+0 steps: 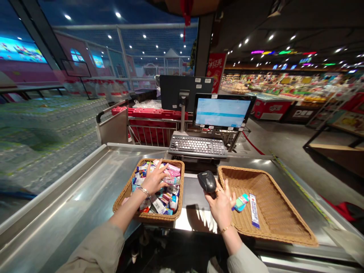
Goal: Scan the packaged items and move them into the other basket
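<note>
My left hand (155,179) reaches over the left wicker basket (170,217), fingers spread across a heap of small packaged goods (159,204). No item is visibly gripped by it. In my right hand (222,207) is a black barcode scanner (207,182), its head pointing away and slightly left. That hand is beside the left rim of the right wicker basket (273,204). Inside this basket lie a teal-and-green packet (241,202), partly covered by my fingers, and a long white-and-purple wrapped bar (254,212).
Both baskets stand on a metal checkout counter (85,193). Behind them are a black keyboard (197,146) and a lit monitor (222,113), with a second screen (182,91) seen from its back. A shopping cart (153,129) stands beyond the counter. Stacked bottle packs (51,129) are at left.
</note>
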The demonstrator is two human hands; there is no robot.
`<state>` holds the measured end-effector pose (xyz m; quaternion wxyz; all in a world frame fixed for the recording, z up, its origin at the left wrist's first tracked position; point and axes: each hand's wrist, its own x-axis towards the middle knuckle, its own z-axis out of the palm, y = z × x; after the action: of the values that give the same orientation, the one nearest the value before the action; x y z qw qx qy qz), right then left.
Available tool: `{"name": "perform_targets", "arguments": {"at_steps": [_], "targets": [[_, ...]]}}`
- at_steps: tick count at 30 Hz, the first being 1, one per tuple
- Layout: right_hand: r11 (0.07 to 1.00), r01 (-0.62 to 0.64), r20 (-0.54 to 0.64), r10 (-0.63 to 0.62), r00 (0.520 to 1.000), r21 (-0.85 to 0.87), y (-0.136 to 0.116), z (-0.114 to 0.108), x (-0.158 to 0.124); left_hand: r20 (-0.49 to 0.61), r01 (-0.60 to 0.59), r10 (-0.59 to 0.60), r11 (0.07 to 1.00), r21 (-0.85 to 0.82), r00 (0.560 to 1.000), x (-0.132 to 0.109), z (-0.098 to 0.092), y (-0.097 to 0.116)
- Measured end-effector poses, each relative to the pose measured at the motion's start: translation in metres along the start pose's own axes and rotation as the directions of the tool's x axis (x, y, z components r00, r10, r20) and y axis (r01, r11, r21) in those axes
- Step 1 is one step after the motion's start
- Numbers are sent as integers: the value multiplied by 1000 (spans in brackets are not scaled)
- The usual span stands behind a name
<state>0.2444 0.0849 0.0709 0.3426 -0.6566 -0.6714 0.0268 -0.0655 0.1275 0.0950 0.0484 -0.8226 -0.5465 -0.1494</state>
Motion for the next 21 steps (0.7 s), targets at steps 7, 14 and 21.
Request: {"name": "perform_targets", "arguments": {"at_steps": [7, 14, 21], "targets": [[999, -14, 6, 14, 1000, 32, -4, -5, -2, -147, 63, -54, 996, 60, 988, 12, -2, 17], [998, -36, 10, 36, 999, 56, -9, -11, -3, -251, 89, -67, 993, 77, 966, 24, 2, 33], [999, -4, 3, 4, 1000, 39, -9, -13, -7, -287, 82, -57, 994, 75, 956, 35, 4, 46]]}}
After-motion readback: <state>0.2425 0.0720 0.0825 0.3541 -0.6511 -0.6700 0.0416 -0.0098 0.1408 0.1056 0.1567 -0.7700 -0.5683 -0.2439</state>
